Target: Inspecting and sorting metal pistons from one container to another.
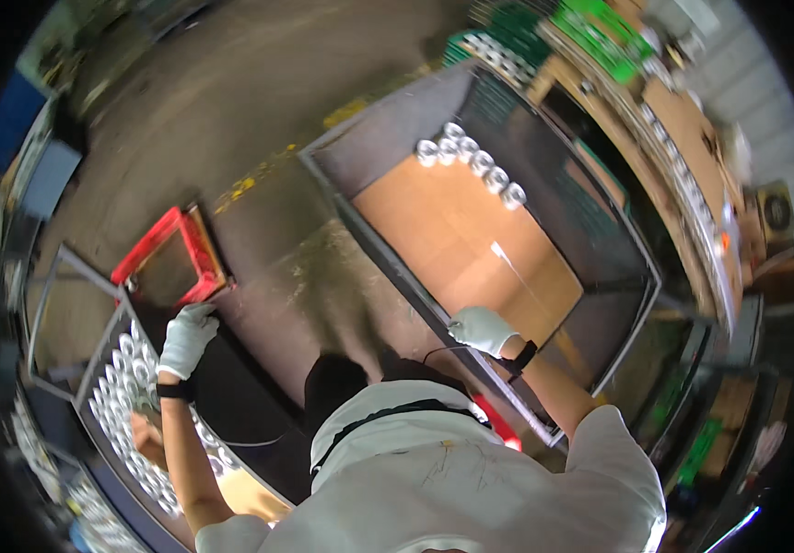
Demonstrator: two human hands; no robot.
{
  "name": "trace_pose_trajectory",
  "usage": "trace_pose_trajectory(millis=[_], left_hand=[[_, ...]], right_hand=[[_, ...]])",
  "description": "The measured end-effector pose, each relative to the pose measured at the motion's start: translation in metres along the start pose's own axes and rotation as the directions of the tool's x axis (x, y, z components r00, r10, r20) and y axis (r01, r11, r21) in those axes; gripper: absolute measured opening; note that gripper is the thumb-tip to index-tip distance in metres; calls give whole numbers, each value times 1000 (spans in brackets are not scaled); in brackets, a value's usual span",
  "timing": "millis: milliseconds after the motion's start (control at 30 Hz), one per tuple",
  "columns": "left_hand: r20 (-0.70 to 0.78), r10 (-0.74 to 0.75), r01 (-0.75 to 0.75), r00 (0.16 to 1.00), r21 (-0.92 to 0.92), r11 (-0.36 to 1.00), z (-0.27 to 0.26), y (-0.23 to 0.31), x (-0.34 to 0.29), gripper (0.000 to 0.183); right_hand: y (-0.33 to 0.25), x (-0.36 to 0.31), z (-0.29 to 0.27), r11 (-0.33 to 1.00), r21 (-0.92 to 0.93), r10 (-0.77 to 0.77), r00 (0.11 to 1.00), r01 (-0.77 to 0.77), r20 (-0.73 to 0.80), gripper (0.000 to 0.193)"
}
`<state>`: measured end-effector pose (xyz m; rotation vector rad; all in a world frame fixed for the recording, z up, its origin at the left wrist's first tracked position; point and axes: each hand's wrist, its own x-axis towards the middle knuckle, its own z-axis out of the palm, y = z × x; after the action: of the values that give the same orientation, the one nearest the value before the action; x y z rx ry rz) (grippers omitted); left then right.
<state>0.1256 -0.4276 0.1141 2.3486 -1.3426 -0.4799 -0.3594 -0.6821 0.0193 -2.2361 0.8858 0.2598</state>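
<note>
Both of my hands wear white gloves, with dark bands on the wrists. My left hand (187, 341) is over the far part of the left metal-framed bin (102, 419), fingers curled in; what they hold, if anything, is hidden. Beneath and beside that arm, many silver round metal parts (125, 373) stand packed in rows. At the near rim of the right bin (388, 253), my right hand (484, 330) has its fingers bent together, their contents hidden too. Several silver round metal parts (481, 164) stand in a line at that bin's far end, on a brown cardboard sheet (461, 244).
A red frame-like crate (171, 253) rests past the left bin. On the right, a long workbench (655, 175) carries cardboard and silver parts, with a bright green crate (604, 37) at its far end. Dark green crates (507, 41) stand near it. Yellow markings (259, 180) cross the floor.
</note>
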Motion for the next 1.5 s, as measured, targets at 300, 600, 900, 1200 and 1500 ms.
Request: trace_pose_trajectory(millis=[300, 600, 900, 1200, 1500], left_hand=[[469, 371, -478, 802, 131, 869, 51, 107, 329, 32], [772, 313, -410, 554, -74, 909, 34, 191, 600, 30], [503, 412, -338, 760, -235, 911, 167, 248, 755, 36], [488, 287, -422, 824, 191, 886, 353, 257, 732, 68], [483, -236, 264, 843, 9, 964, 376, 264, 713, 61]], right_hand=[[27, -77, -67, 781, 357, 597, 780, -513, -186, 28], [-32, -184, -188, 37, 611, 987, -66, -791, -144, 30], [42, -187, -359, 219, 711, 949, -22, -668, -313, 27], [306, 145, -358, 553, 707, 752, 630, -441, -196, 27], [442, 477, -139, 917, 21, 388, 881, -398, -272, 28]])
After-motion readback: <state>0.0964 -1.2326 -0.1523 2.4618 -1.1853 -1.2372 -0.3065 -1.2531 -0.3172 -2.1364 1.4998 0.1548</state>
